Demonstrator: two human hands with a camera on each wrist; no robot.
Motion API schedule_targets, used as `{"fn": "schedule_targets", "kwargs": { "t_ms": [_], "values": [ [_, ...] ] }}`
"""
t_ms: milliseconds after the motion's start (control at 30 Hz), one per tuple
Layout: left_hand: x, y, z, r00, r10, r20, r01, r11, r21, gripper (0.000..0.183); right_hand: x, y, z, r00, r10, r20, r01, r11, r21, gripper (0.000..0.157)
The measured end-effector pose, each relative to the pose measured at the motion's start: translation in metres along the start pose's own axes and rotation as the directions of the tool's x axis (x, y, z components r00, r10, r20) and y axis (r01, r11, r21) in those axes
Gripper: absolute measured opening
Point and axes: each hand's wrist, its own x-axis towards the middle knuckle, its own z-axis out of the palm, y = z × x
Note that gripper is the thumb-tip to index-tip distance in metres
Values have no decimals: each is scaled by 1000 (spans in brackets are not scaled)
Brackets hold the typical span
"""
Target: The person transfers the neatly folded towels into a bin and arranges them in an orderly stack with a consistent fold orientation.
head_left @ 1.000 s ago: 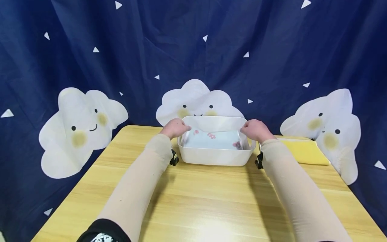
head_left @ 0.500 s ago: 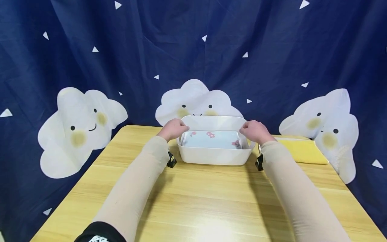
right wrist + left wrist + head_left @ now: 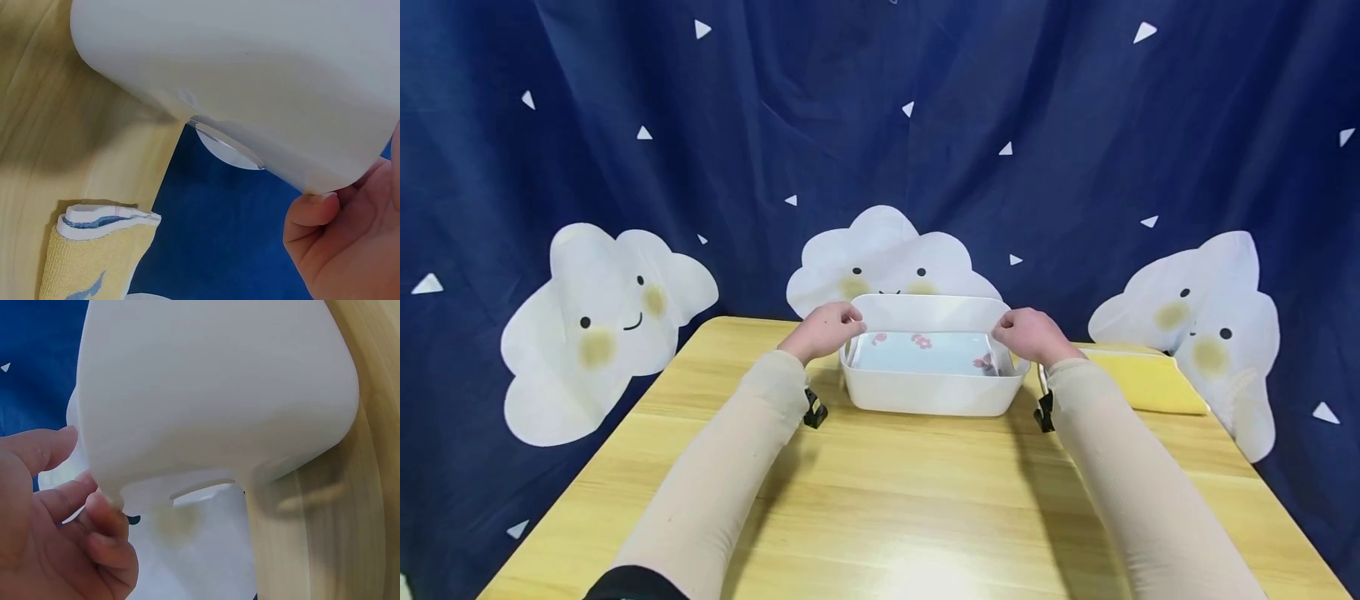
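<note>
A white plastic basket (image 3: pixel 932 393) with rounded corners stands toward the table's far side. Inside it lies a pale blue tray (image 3: pixel 898 354) printed with pink flowers. My left hand (image 3: pixel 827 327) holds the basket's left end at the rim; in the left wrist view its fingertips (image 3: pixel 103 509) curl at the rim's corner, with the thumb beside the edge. At the opposite end my right hand (image 3: pixel 1028 332) grips the rim. The right wrist view shows one digit bent against the rim's edge, while part of that hand is cut off by the frame. Slots pierce both end walls.
A folded yellow towel (image 3: pixel 1150 382) with a white edge lies right of the basket, close to my right forearm. Behind the wooden table (image 3: pixel 895 492) hangs a dark blue curtain (image 3: pixel 850 108) with white clouds.
My left wrist has shifted a little left and toward me, its hand still at the rim. The right hand has barely moved. The tray's flowers sit slightly farther left. The view has tipped up slightly.
</note>
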Motion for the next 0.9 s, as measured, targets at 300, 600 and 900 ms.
{"fn": "schedule_targets", "kwargs": {
  "t_ms": [300,600,900],
  "values": [
    [0,-3,4,999,31,-23,-31,999,-20,37,-1,5,7,1000,-6,-12,6,1000,21,29],
    [0,-7,4,995,27,-100,-35,997,-74,37,-10,3,2,997,-75,-6,75,994,78,27],
    [2,-12,4,991,-4,-131,-10,994,-105,41,-16,10,-1,993,-112,-35,115,987,110,28]
  ]
}}
